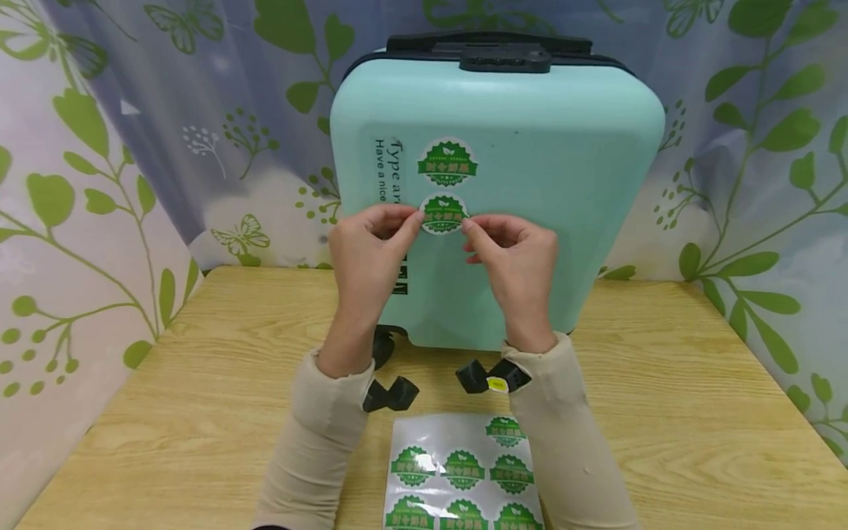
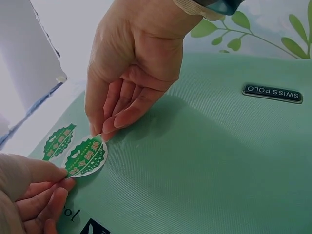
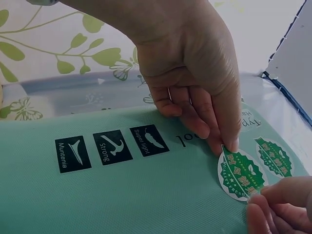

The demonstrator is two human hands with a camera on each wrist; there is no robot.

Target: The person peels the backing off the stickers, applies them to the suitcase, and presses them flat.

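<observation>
A round green-and-white sticker [image 1: 444, 213] lies close against the front of an upright mint-green suitcase [image 1: 530, 169]. My left hand [image 1: 371, 254] pinches its left edge between thumb and forefinger, while my right hand [image 1: 520, 258] pinches the right edge. Just above it, a matching sticker [image 1: 447, 161] lies flat on the suitcase. The right wrist view shows the pinched sticker [image 3: 240, 174] with its white border, my left hand [image 3: 195, 73] at one edge and my right hand [image 3: 285, 204] at the other.
On the wooden table [image 1: 218, 412], a sheet of similar stickers [image 1: 444, 430] lies in front of the suitcase, partly behind the right sleeve. Black printed labels [image 3: 112, 147] mark the suitcase front. A patterned curtain [image 1: 252, 88] hangs behind. Black devices [image 1: 391, 395] sit at both wrists.
</observation>
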